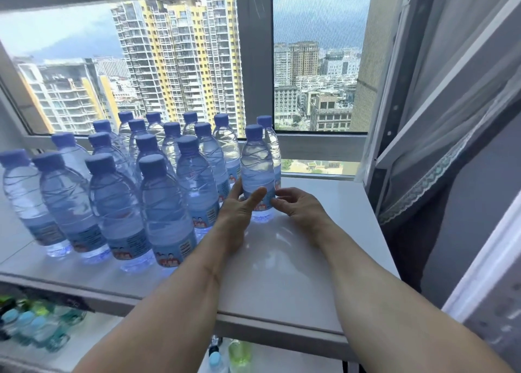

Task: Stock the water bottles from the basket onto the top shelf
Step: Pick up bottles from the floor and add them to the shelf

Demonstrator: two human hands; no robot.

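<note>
Massed left of the held water bottle (258, 172), rows of blue-capped bottles (118, 200) upright on the white top shelf (296, 260). At centre, left hand (239, 212) wrapped around the label of that upright bottle, thumb across its front. Just right of it, right hand (298, 207) with curled fingertips pinching the label's edge. Beyond, window (180, 62) onto high-rise blocks; far right, grey curtain (451, 147). Below the shelf's left end, more drinks (31, 324).

Both forearms are bare from the lower edge of the frame up to the wrists, with no sleeve showing. The left hand (239, 212) and right hand (296, 207) wear nothing: bare fingers, unadorned wrists, short plain nails.
</note>
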